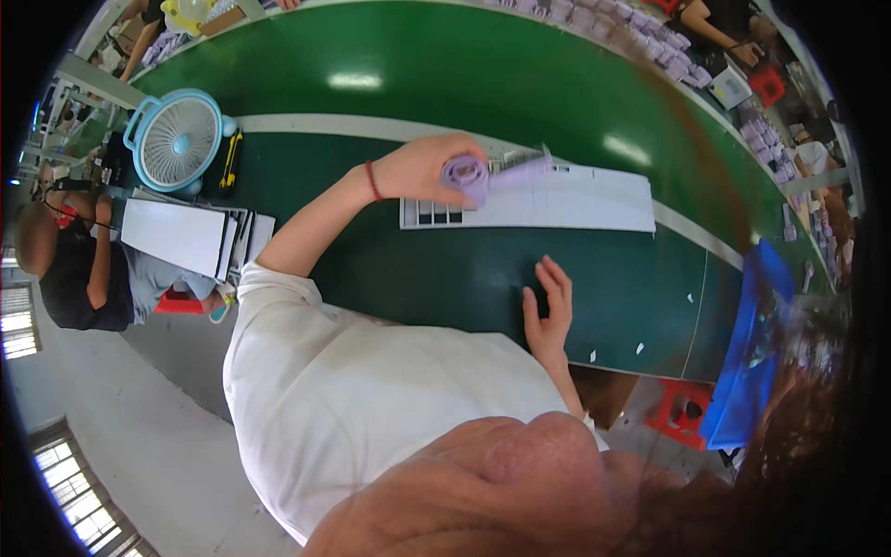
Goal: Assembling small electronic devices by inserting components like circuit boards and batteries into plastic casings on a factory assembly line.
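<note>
Head view, single frame. The person leans over a dark green worktop point(464, 278). The left hand point(422, 169) is raised over the far part of the worktop, fingers closed round a roll of lilac tape point(464, 173). A lilac strip point(524, 170) runs rightward from the roll, blurred. Whether its free end touches anything cannot be told. A red cord sits on the left wrist.

Just below roll and strip lies a long white tray point(557, 200), flat on the worktop, running left to right. Its left end shows a row of dark square cells point(436, 215); the rest looks white and covered.

The right hand point(548, 311) rests palm down on the worktop near the body, fingers spread wide, holding nothing, well apart from the tray.

Left side: a light blue desk fan point(176, 139), with a stack of white sheets point(181, 234) nearer. Right edge: a blue bin point(752, 353). Small white scraps point(640, 349) lie on the worktop near it. Another person sits at far left.

Risk, as judged: the tray is not held down, so a pull on the strip could drag or skew it. Strip in free air could twist or stick to itself. The one-handed hold on the roll may slip.
</note>
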Demonstrator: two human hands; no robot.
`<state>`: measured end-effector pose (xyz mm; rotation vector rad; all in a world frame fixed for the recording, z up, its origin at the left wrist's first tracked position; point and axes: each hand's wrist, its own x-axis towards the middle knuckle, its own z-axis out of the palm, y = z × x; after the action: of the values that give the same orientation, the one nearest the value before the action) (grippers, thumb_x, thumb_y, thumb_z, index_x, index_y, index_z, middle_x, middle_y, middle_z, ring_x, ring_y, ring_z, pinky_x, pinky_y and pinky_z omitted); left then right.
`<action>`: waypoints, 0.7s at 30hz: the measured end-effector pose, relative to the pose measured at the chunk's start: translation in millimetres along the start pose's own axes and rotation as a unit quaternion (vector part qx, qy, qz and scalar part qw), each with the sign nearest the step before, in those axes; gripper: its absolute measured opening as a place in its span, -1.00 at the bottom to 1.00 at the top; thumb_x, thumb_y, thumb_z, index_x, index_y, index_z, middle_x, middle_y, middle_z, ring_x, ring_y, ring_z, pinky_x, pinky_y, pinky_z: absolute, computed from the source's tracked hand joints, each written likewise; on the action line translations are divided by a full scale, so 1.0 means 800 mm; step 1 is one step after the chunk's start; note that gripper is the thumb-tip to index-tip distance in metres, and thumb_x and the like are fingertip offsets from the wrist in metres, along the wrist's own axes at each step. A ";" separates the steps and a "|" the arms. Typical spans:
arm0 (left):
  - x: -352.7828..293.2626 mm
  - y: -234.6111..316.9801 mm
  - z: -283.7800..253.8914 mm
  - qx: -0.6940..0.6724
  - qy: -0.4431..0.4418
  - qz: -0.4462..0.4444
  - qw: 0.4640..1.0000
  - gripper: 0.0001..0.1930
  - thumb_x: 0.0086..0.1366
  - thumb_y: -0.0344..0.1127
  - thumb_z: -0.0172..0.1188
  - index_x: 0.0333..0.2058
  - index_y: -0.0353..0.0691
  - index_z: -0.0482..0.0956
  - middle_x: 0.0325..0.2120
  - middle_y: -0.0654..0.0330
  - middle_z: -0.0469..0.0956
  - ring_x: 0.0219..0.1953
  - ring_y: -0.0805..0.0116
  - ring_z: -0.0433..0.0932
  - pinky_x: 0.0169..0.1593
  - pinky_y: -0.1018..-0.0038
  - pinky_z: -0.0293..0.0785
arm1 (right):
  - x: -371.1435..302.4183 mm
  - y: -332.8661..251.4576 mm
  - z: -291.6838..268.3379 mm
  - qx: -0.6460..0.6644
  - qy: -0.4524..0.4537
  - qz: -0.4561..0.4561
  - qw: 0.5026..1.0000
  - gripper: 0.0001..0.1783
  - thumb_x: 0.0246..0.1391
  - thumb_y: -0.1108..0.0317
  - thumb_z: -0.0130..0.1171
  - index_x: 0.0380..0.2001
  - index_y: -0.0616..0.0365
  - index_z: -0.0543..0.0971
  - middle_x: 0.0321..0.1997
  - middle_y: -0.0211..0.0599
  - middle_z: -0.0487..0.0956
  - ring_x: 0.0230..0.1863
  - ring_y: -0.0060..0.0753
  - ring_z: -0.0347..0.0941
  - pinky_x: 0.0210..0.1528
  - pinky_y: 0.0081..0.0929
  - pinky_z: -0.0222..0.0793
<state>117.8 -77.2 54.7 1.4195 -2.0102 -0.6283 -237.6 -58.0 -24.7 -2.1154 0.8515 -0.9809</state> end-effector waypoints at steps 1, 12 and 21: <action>0.022 -0.016 0.002 0.047 0.062 -0.015 0.997 -0.42 0.06 -0.05 0.54 0.01 -0.15 0.57 -0.09 0.07 0.61 0.00 0.02 0.62 0.06 0.23 0.57 | -0.001 0.001 -0.001 0.023 -0.010 0.010 1.000 -0.59 0.22 0.60 0.23 0.15 0.27 0.59 0.31 0.00 0.51 0.31 0.00 0.48 0.35 -0.24 0.37; 0.230 -0.225 -0.021 0.268 0.236 -0.261 0.897 -0.33 0.08 0.14 0.52 0.05 -0.09 0.52 -0.01 0.04 0.57 -0.03 -0.04 0.66 0.02 0.11 0.63 | -0.005 0.004 0.007 0.058 -0.026 0.039 0.997 -0.76 0.23 0.60 0.24 -0.05 0.23 0.71 0.03 -0.03 0.68 0.03 -0.05 0.66 0.10 -0.32 0.56; 0.208 -0.157 -0.013 0.186 0.340 -0.152 0.909 -0.34 0.16 -0.14 0.53 0.18 -0.22 0.48 0.03 -0.02 0.50 -0.01 -0.04 0.66 0.00 0.19 0.64 | -0.002 0.007 0.009 0.065 -0.022 0.038 0.997 -0.77 0.20 0.61 0.27 -0.09 0.21 0.72 -0.01 -0.08 0.69 -0.04 -0.08 0.67 0.01 -0.36 0.57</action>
<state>166.5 -275.3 10.4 1.8685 -1.3939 0.1578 -233.5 -58.0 -33.0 -1.9728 0.8177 -0.9217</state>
